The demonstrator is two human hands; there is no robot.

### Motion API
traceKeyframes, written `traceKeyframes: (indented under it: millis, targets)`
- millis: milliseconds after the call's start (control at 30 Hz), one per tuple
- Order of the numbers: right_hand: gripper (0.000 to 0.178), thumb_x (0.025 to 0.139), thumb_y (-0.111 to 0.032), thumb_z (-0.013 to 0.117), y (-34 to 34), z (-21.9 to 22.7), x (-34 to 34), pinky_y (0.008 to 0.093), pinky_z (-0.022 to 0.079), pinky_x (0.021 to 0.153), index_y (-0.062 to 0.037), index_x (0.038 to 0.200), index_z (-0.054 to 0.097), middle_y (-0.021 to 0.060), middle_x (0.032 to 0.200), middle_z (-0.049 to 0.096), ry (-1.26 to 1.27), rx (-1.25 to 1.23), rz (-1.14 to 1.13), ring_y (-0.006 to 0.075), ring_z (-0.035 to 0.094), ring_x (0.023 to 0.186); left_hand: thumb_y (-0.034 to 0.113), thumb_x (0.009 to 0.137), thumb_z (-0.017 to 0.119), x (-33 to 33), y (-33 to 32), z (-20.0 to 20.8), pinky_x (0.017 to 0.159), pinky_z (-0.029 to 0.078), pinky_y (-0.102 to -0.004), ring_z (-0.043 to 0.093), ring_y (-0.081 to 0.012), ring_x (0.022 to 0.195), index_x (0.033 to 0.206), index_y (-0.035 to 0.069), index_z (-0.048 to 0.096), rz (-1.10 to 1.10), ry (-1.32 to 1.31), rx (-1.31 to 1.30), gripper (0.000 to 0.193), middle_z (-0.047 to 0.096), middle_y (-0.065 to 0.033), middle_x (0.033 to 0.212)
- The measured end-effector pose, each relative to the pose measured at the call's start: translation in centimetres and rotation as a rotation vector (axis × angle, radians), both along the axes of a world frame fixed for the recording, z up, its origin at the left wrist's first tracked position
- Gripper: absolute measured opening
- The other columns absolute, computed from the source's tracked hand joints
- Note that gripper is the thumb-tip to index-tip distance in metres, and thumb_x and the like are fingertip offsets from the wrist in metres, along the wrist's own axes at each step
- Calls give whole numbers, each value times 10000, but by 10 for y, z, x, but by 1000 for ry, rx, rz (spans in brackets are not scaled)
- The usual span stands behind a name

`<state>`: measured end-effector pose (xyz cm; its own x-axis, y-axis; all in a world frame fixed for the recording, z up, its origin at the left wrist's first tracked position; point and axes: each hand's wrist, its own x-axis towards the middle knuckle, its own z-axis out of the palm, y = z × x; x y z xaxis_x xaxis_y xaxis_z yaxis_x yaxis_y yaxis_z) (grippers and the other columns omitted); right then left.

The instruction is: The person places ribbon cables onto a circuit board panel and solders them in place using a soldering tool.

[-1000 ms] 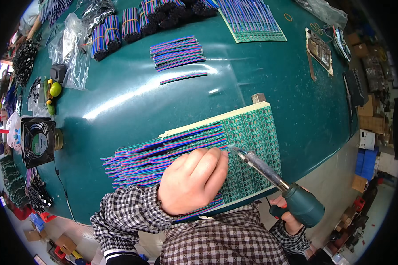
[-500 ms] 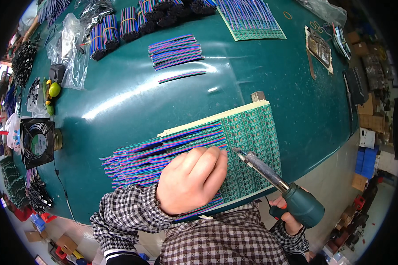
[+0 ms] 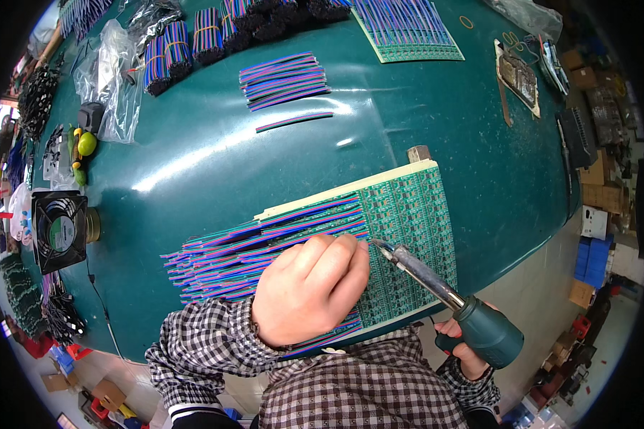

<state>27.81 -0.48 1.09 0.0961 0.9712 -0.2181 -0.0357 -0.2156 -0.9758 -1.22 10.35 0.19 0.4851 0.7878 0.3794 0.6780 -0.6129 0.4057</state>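
A panel of green circuit boards (image 3: 411, 243) lies in front of me on a pale backing board (image 3: 336, 193). Rows of blue, red and black ribbon wires (image 3: 222, 261) run from its middle out to the left. My left hand (image 3: 311, 286) rests over these wires, fingers closed in a pinch at the wire ends; the fingertips hide most of the piece they hold. In my right hand (image 3: 466, 352) is a green-handled soldering gun (image 3: 488, 330). Its tip points at the panel, just right of my left fingertips.
Cut ribbon wires (image 3: 285, 80) lie beyond the panel, with banded wire bundles (image 3: 168, 58) farther back. A second wired panel (image 3: 418, 51) sits at the far edge. A small fan (image 3: 57, 232) stands left. A metal block (image 3: 418, 153) touches the panel's far corner. At right lies a stained tray (image 3: 516, 79).
The soldering gun's tip has shifted slightly left, closer to my left fingertips. My left hand has hardly moved.
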Motion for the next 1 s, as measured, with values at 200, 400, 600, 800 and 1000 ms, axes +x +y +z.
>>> traceKeyframes:
  millis: [200,400,600,800,1000]
  targets:
    - [706,709,-259,951,6,4,3,347,621,780,125,1144,548,190,961,698,-43,-23,86,246,729,889,68,696,691,0,0,-1,658,540,-321,621,-220,804,1039,-33,712,-3,-2,5,358,619,-105,1009]
    - [641,705,-285,953,10,12,1,343,616,792,113,1068,605,176,937,714,-49,-53,76,228,728,867,65,695,692,0,0,-1,650,537,-321,620,-220,802,1036,-34,712,-1,1,10,356,619,-103,1001]
    - [676,696,-304,957,13,20,-10,359,613,816,121,1085,604,163,926,718,-37,-58,15,238,735,879,62,693,695,2,0,-2,645,536,-317,620,-218,798,1035,-34,713,3,5,30,355,618,-102,992]
    - [670,696,-303,958,8,15,-3,360,609,811,116,1079,602,155,904,713,-46,-51,44,244,734,870,62,693,697,2,0,-1,645,536,-310,627,-217,797,1032,-42,712,2,38,67,356,623,-102,979]
    - [643,706,-277,954,9,14,-4,369,610,808,112,1072,597,158,903,713,2,-53,56,245,733,866,67,692,697,3,-2,-2,655,537,-308,635,-219,814,1034,-44,715,16,49,100,360,633,-107,984]
